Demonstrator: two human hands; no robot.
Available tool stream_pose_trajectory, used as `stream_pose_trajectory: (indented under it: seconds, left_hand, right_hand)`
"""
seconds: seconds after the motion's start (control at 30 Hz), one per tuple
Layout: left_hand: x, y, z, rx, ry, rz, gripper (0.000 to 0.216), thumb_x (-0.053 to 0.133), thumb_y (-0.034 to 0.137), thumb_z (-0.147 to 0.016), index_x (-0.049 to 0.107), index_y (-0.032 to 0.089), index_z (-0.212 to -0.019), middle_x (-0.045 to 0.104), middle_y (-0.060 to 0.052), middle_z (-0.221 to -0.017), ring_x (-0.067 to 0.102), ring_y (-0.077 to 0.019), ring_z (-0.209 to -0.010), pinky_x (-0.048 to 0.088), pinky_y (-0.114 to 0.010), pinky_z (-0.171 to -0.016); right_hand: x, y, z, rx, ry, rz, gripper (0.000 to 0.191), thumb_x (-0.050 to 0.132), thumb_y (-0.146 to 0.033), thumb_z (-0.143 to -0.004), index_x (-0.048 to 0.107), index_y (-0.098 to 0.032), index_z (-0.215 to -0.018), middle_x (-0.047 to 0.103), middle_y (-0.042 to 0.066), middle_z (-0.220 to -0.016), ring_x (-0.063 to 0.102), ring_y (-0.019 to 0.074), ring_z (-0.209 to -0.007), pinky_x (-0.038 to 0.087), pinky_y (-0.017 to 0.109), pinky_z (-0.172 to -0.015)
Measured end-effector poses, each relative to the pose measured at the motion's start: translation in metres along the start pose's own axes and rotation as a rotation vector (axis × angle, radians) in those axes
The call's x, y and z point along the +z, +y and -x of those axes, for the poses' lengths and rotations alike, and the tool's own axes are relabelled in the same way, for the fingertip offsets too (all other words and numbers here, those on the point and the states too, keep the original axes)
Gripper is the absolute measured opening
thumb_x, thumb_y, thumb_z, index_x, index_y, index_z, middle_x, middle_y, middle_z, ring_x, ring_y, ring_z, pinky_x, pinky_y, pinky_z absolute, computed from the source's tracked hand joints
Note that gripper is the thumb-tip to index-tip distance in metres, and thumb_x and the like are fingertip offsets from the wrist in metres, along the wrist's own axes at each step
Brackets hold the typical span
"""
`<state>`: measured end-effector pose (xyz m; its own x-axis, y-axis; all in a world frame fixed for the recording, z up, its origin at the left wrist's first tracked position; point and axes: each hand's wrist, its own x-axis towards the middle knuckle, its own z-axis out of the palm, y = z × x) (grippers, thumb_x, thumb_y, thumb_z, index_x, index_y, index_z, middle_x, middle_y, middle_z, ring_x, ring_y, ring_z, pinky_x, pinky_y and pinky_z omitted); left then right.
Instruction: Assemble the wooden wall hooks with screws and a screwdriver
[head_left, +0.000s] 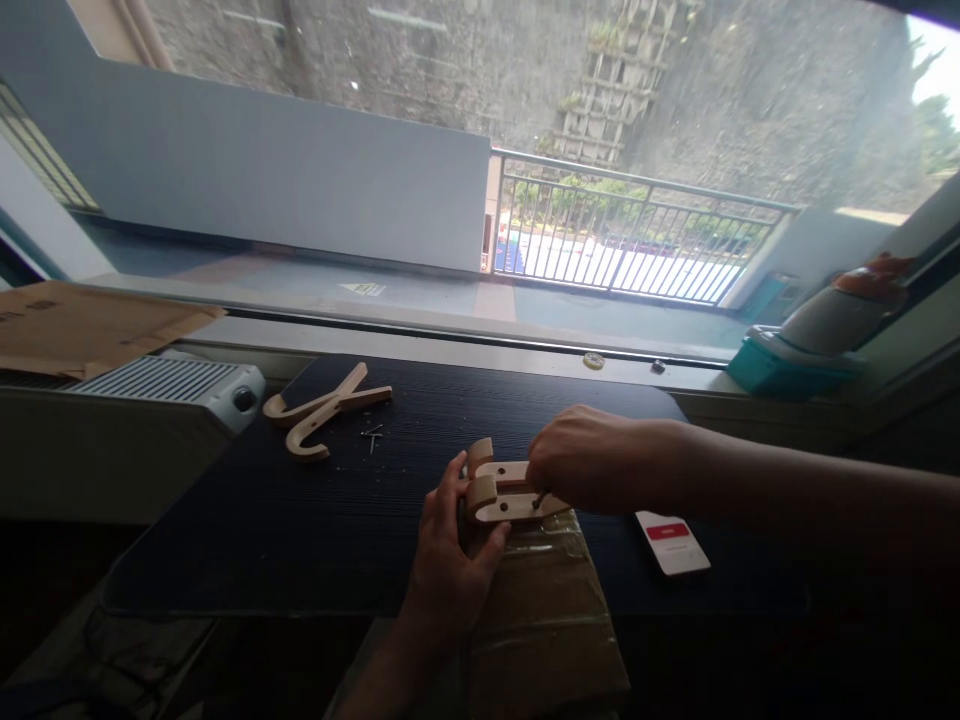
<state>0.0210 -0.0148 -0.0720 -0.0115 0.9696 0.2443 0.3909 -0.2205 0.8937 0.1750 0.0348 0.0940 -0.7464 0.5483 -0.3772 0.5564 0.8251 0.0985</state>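
Two pale wooden hook-shaped pieces [495, 512] lie side by side on a taped cardboard box [546, 615], curled ends toward the left. Round holes show along their flat faces. My left hand [450, 560] grips them at the curled ends, thumb at the near side and fingers at the far side. Over their right part, my right hand [568, 455] is closed, its fingers bent downward. A small dark metal pin or screw [538, 500] stands at a hole in the nearer piece, just beneath those fingertips. What the fingers pinch is mostly hidden.
On the dark table [255, 530], two more wooden hooks [330, 405] lie crossed, near several small screws [372, 437]. A white card box with a red label [673, 543] lies at right. A tape roll [593, 361] and a teal box [787, 365] sit along the windowsill.
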Motion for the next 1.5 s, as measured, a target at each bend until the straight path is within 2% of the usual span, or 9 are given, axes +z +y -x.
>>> stream_pose_trajectory:
  seconds: [0.2, 0.3, 0.53, 0.8, 1.1, 1.2, 1.3, 1.37, 1.5]
  left_hand:
    - [-0.001, 0.002, 0.001, 0.003, 0.001, 0.011, 0.073, 0.061, 0.03, -0.075, 0.024, 0.029, -0.139, 0.05, -0.005, -0.11, 0.051, -0.0224, -0.105, 0.038, -0.043, -0.095]
    - [-0.001, 0.003, 0.0, 0.011, -0.004, -0.002, 0.073, 0.06, 0.029, -0.075, 0.024, 0.028, -0.139, 0.05, -0.006, -0.111, 0.05, -0.0228, -0.106, 0.038, -0.043, -0.095]
    - [-0.001, 0.001, 0.0, 0.033, 0.005, -0.052, 0.073, 0.06, 0.029, -0.075, 0.024, 0.027, -0.139, 0.051, -0.005, -0.11, 0.051, -0.023, -0.106, 0.038, -0.043, -0.096]
    - [0.0, 0.0, 0.0, 0.015, 0.005, -0.038, 0.07, 0.06, 0.03, -0.076, 0.026, 0.027, -0.138, 0.051, -0.006, -0.112, 0.051, -0.0224, -0.106, 0.039, -0.042, -0.096]
    - [-0.001, 0.003, -0.001, 0.033, 0.013, -0.032, 0.071, 0.061, 0.029, -0.075, 0.028, 0.028, -0.138, 0.05, -0.006, -0.112, 0.051, -0.0228, -0.106, 0.039, -0.042, -0.095]
    - [-0.001, 0.002, -0.001, 0.047, 0.021, -0.071, 0.07, 0.061, 0.029, -0.075, 0.029, 0.026, -0.137, 0.05, -0.007, -0.113, 0.051, -0.0231, -0.106, 0.04, -0.042, -0.095]
    - [-0.001, 0.002, -0.002, 0.054, 0.024, -0.086, 0.069, 0.06, 0.029, -0.075, 0.03, 0.025, -0.137, 0.05, -0.008, -0.115, 0.05, -0.023, -0.107, 0.039, -0.042, -0.096]
    - [-0.001, 0.003, -0.002, 0.039, 0.017, -0.084, 0.069, 0.06, 0.029, -0.076, 0.029, 0.025, -0.137, 0.049, -0.008, -0.115, 0.051, -0.023, -0.107, 0.04, -0.042, -0.096]
    - [-0.001, 0.003, -0.001, 0.026, 0.014, -0.082, 0.069, 0.06, 0.031, -0.076, 0.029, 0.026, -0.137, 0.05, -0.007, -0.115, 0.051, -0.0231, -0.107, 0.04, -0.042, -0.096]
  right_hand:
    - [-0.001, 0.01, -0.007, 0.273, -0.068, -0.35, 0.012, 0.064, -0.013, -0.068, 0.073, -0.02, -0.073, 0.063, 0.001, -0.06, 0.053, 0.0132, -0.051, 0.034, 0.026, -0.048]
    - [-0.002, 0.008, -0.01, 0.368, -0.13, -0.3, 0.015, 0.066, -0.023, -0.069, 0.073, -0.02, -0.081, 0.066, 0.002, -0.069, 0.056, 0.0151, -0.057, 0.037, 0.026, -0.048]
    - [-0.016, -0.008, -0.003, 0.202, -0.108, 0.025, 0.01, 0.065, -0.019, -0.069, 0.069, -0.016, -0.078, 0.063, 0.003, -0.064, 0.054, 0.0147, -0.057, 0.036, 0.027, -0.053]
    - [-0.002, -0.003, -0.001, 0.074, 0.008, -0.045, 0.016, 0.057, -0.004, -0.073, 0.067, -0.017, -0.07, 0.065, 0.004, -0.075, 0.053, 0.0123, -0.062, 0.035, 0.025, -0.056]
    - [-0.001, -0.001, -0.005, 0.388, -0.023, -0.173, 0.019, 0.056, -0.028, -0.079, 0.068, -0.014, -0.076, 0.063, 0.005, -0.066, 0.053, 0.0138, -0.056, 0.035, 0.026, -0.05]
    - [-0.012, -0.004, -0.006, 0.342, -0.08, -0.124, 0.02, 0.066, -0.036, -0.071, 0.069, -0.018, -0.078, 0.062, 0.003, -0.066, 0.054, 0.0155, -0.059, 0.037, 0.027, -0.054]
    - [-0.02, -0.009, -0.004, 0.268, -0.071, -0.048, 0.005, 0.069, -0.018, -0.066, 0.064, -0.018, -0.065, 0.054, -0.001, -0.053, 0.05, 0.0118, -0.053, 0.035, 0.025, -0.053]
    - [-0.019, -0.01, -0.003, 0.209, -0.038, -0.008, 0.017, 0.065, -0.005, -0.064, 0.058, -0.017, -0.055, 0.048, -0.003, -0.048, 0.046, 0.0096, -0.048, 0.032, 0.023, -0.05]
    - [-0.009, -0.004, -0.006, 0.022, 0.045, 0.053, 0.015, 0.059, -0.001, -0.068, 0.06, -0.014, -0.061, 0.058, 0.002, -0.062, 0.048, 0.011, -0.054, 0.029, 0.024, -0.048]
